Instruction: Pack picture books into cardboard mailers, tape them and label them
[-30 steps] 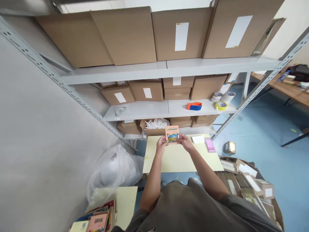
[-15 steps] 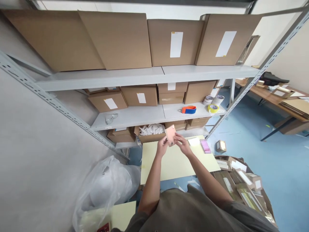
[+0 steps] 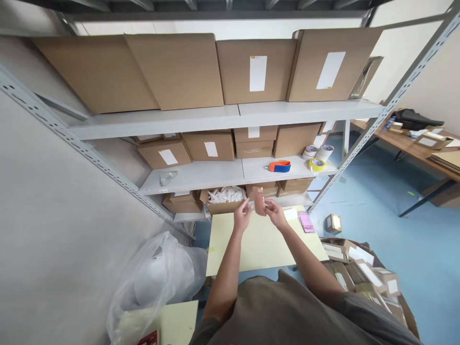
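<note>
A small flat orange-pink box [image 3: 258, 200] stands edge-on in the air above the far edge of the pale yellow table [image 3: 258, 244]. My right hand [image 3: 276, 213] grips it from the right side, fingers closed on it. My left hand [image 3: 242, 216] is just left of the box, fingers spread and loosely curled, its fingertips close to the box edge. I cannot tell whether the left fingertips touch it. A white slip [image 3: 289, 213] and a pink blurred item [image 3: 306, 222] lie on the table to the right of my hands.
A grey metal rack [image 3: 230, 115] with brown cartons stands ahead; an orange-blue tape dispenser [image 3: 280, 166] and tape rolls [image 3: 317, 158] sit on its middle shelf. A clear plastic bag [image 3: 158, 278] lies at left. Flat cartons [image 3: 359, 273] are piled at right on the blue floor.
The small box has turned from face-on, printed picture visible, to edge-on. My left hand has let go of it and opened; my right hand keeps hold. The camera tilted up.
</note>
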{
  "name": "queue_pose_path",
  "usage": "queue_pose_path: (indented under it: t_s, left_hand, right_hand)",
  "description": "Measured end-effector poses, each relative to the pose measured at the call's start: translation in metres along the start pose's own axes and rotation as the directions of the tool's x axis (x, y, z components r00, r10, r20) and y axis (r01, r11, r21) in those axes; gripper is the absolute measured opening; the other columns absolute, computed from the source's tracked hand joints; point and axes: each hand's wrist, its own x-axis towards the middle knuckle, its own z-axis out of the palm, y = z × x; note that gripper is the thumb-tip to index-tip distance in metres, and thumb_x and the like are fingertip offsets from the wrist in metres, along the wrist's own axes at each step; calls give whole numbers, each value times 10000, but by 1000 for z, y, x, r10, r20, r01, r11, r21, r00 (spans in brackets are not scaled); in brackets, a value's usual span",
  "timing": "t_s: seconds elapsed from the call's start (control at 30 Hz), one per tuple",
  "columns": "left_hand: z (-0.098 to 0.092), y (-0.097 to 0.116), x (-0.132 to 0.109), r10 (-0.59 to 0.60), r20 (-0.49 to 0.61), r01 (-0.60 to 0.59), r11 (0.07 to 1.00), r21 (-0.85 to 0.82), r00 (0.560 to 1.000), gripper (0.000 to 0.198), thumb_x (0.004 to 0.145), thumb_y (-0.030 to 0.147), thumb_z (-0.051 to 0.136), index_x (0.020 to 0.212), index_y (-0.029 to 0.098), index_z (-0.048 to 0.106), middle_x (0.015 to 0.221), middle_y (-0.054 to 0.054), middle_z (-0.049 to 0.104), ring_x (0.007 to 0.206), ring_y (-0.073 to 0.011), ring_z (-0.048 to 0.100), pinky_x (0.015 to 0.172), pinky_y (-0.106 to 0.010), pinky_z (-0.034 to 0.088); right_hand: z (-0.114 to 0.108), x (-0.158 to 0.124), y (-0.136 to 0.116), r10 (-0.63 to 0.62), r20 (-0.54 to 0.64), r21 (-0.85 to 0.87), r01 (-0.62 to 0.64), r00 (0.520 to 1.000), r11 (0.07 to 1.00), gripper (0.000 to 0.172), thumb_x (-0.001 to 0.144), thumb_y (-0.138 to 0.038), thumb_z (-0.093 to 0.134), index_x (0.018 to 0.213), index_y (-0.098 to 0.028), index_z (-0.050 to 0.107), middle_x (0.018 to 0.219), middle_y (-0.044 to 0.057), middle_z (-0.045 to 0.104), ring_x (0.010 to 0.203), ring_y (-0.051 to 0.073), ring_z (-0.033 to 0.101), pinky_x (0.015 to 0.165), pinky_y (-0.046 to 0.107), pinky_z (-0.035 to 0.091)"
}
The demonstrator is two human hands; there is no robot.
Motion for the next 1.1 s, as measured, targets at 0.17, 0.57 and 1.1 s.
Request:
queue_pose_path:
  t_s: [0.17,0.57,1.1]
  left_hand:
    - [28,3,-2,-45,117,68,978,-197,992,720,848,501,858,1478,205,673,1368,-156,731,1176,-321,730,949,-433,634]
    - [-1,-33,4,-246,98,265,917,-297,964,801,769,465,898,1475,166,668,1351,-150,749,1113,-269,739,943,-407,618]
    - [-62,-225,-27,-602,-144,593,798,-105,785,434,683,334,881,1073,155,817,986,-103,824,974,-263,768,981,-465,599]
  right_hand:
    - [5,-3,3,-180,160,-240,215,971,947,442,880,-340,662,1309,-314,768,1500,85,667,1427,312,588,1035,457,589]
    - [-34,7,31,204,-23,73,-202,979,977,505,726,-386,801,1204,-234,739,1001,50,785,806,227,693,796,405,576]
    - [34,6,262,640,-156,-14,-649,753,760,334,605,-230,776,931,-212,709,688,-29,689,626,196,672,717,430,619]
